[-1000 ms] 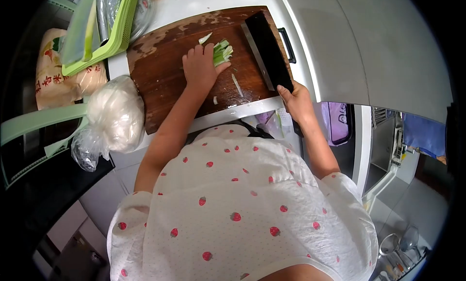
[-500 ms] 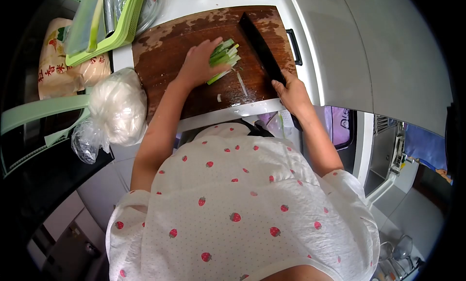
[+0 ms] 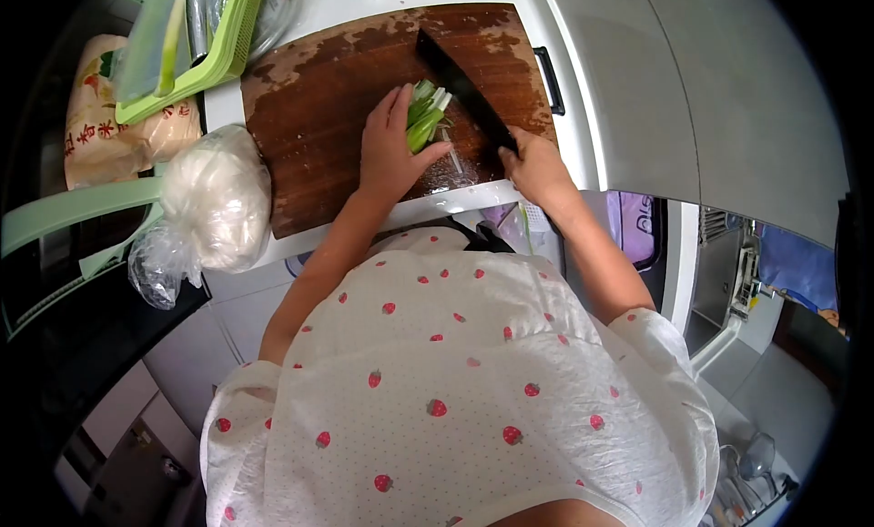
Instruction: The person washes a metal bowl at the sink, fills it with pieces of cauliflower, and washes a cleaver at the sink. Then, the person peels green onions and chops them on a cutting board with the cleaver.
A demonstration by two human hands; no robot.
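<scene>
On the wet wooden cutting board [image 3: 314, 108] lies a short bundle of cut green onions [image 3: 424, 119]. My left hand [image 3: 389, 151] rests against the bundle's left side, with fingers along the far end and the thumb across the near end. A dark-bladed kitchen knife [image 3: 464, 88] slants over the board, just right of the green onions. Its handle is in my right hand [image 3: 539, 167], fingers wrapped round it near the board's front right corner. Small pale scraps lie below the bundle. Blade and bundle appear slightly apart.
A knotted plastic bag [image 3: 218, 195] of something white sits left of the board. Behind it are a green basket [image 3: 223, 67] and a printed rice sack [image 3: 86, 136]. A black handle [image 3: 550, 81] projects at the board's right edge.
My left hand has come nearer to me and to the right, and the green onions are gathered more tightly. The knife has shifted left, closer to them.
</scene>
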